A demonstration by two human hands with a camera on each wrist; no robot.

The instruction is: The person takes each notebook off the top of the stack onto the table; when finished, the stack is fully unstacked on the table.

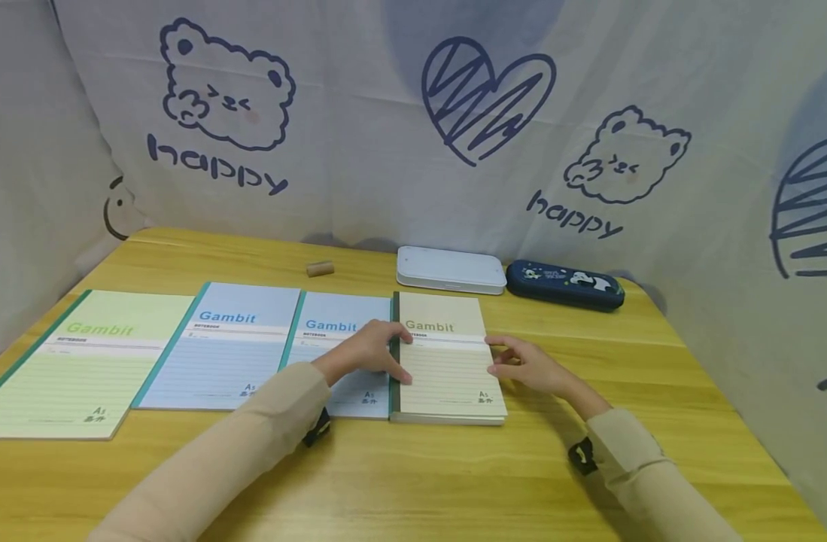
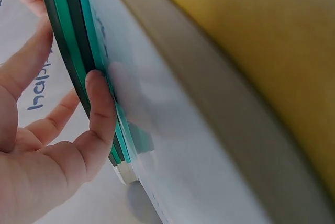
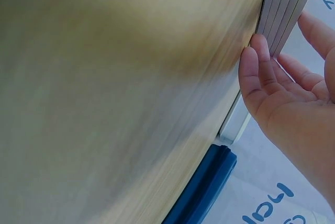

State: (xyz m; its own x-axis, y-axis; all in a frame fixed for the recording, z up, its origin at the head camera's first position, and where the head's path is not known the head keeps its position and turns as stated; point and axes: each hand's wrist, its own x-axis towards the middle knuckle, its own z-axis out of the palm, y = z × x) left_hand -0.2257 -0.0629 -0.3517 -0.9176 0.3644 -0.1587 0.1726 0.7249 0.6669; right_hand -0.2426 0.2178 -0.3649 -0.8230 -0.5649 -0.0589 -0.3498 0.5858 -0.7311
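At opposite long sides of the cream-topped Gambit notebook stack [image 1: 447, 354], touching with left hand [image 1: 370, 348] and right hand [image 1: 530, 366], with each grip apart.

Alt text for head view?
Left hand and right hand touch opposite sides of a cream-topped notebook stack on a table. Two blue notebooks and a green notebook lie to its left; a white case and navy case sit behind.

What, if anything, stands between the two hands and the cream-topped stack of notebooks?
Nothing visible does. The left hand touches the spine side of the cream-topped stack, and the right hand its opposite edge. The nearest blue notebook lies beneath the left hand, not in between.
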